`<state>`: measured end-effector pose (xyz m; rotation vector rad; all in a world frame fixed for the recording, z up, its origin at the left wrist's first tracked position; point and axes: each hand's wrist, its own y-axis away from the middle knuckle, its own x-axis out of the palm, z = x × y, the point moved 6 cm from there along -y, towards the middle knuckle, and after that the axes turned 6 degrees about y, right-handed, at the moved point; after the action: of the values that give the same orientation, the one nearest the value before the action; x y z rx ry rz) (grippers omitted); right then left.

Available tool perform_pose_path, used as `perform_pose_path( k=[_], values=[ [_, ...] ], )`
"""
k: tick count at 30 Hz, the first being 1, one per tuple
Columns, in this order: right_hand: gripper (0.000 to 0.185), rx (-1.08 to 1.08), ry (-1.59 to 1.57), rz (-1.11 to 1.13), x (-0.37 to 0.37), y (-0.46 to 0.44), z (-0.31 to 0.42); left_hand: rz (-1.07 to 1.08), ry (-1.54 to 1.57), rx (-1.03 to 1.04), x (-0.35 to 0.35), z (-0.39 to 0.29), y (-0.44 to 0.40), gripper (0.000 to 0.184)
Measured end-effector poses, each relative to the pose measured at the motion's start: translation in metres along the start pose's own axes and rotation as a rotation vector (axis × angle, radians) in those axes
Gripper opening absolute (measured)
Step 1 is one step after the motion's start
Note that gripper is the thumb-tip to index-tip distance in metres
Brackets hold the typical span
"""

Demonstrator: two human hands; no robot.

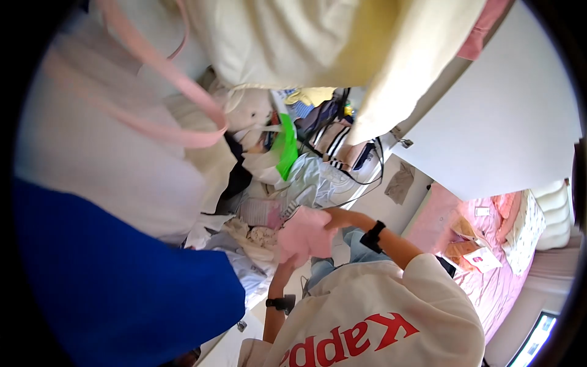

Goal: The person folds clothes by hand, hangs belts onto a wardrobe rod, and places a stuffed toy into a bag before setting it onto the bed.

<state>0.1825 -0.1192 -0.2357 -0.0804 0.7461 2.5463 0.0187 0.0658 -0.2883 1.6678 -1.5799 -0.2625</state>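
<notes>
A pink piece of folded fabric (pixel 306 231) is held up in front of my white T-shirt with red lettering; its exact kind does not show. My right hand (pixel 337 218) is closed on its upper right side, the fingers partly hidden by the fabric. From below, my left hand (pixel 292 260) grips the lower left edge. Both wrists wear black bands. Just beyond the fabric, inside the open wardrobe, lie crumpled pale clothes (pixel 309 177), a bright green item (pixel 286 147) and a black-and-white striped bag (pixel 333 144).
Hanging garments crowd the top and left: a cream one (pixel 287 49), a blue one (pixel 122 275) and a pink strap (pixel 183 92). A white door (pixel 501 104) stands open at right. Behind it is a bed with pink bedding (pixel 489 287) and paper bags (pixel 480 257).
</notes>
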Motion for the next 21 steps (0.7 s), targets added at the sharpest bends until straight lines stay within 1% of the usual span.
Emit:
perform_pose_path(
  k=[1, 2, 4, 6, 8, 9, 10, 11, 12, 13, 14, 15, 16, 18, 20, 21],
  values=[
    [0.056, 0.052, 0.058, -0.036, -0.027, 0.02, 0.02, -0.049, -0.186, -0.148, 0.018, -0.022, -0.002, 0.041],
    [0.057, 0.105, 0.114, -0.069, -0.056, 0.036, 0.033, 0.012, -0.148, -0.058, 0.04, -0.047, -0.011, 0.039],
    [0.058, 0.004, 0.116, -0.256, -0.109, 0.051, 0.028, 0.107, -0.124, 0.1, 0.08, -0.09, -0.036, 0.038],
    [0.054, -0.162, 0.046, -0.463, -0.16, 0.068, 0.038, 0.203, -0.121, 0.208, 0.117, -0.131, -0.071, 0.044],
    [0.051, -0.162, -0.08, -0.625, -0.207, 0.081, 0.045, 0.324, -0.082, 0.284, 0.155, -0.166, -0.105, 0.052],
    [0.049, -0.066, -0.151, -0.774, -0.228, 0.079, 0.029, 0.315, 0.019, 0.152, 0.166, -0.169, -0.127, 0.053],
    [0.054, -0.02, -0.164, -0.966, -0.249, 0.076, 0.011, 0.302, 0.119, 0.02, 0.173, -0.166, -0.152, 0.055],
    [0.054, 0.037, 0.024, -1.184, -0.26, 0.074, -0.015, 0.286, 0.218, -0.114, 0.179, -0.158, -0.172, 0.056],
    [0.054, 0.099, 0.221, -1.394, -0.265, 0.079, -0.03, 0.197, 0.184, -0.177, 0.177, -0.144, -0.187, 0.053],
    [0.056, 0.141, 0.259, -1.385, -0.258, 0.091, -0.024, 0.107, 0.15, -0.239, 0.173, -0.124, -0.197, 0.051],
    [0.051, 0.207, 0.326, -1.317, -0.25, 0.093, -0.035, 0.017, 0.12, -0.3, 0.167, -0.103, -0.207, 0.049],
    [0.049, 0.243, 0.414, -1.233, -0.242, 0.096, -0.045, 0.119, -0.096, -0.278, 0.162, -0.081, -0.211, 0.051],
    [0.047, 0.278, 0.496, -1.141, -0.231, 0.099, -0.059, 0.232, -0.424, -0.183, 0.149, -0.05, -0.221, 0.048],
    [0.045, 0.148, 0.514, -1.12, -0.2, 0.112, -0.089, 0.278, -0.647, -0.185, 0.146, -0.023, -0.212, 0.039],
    [0.042, 0.103, 0.567, -0.92, -0.17, 0.121, -0.114, 0.134, -0.414, -0.365, 0.157, -0.021, -0.165, 0.03],
    [0.041, 0.113, 0.516, -0.813, -0.159, 0.125, -0.127, 0.127, -0.318, -0.329, 0.142, -0.007, -0.165, 0.027]
  ],
)
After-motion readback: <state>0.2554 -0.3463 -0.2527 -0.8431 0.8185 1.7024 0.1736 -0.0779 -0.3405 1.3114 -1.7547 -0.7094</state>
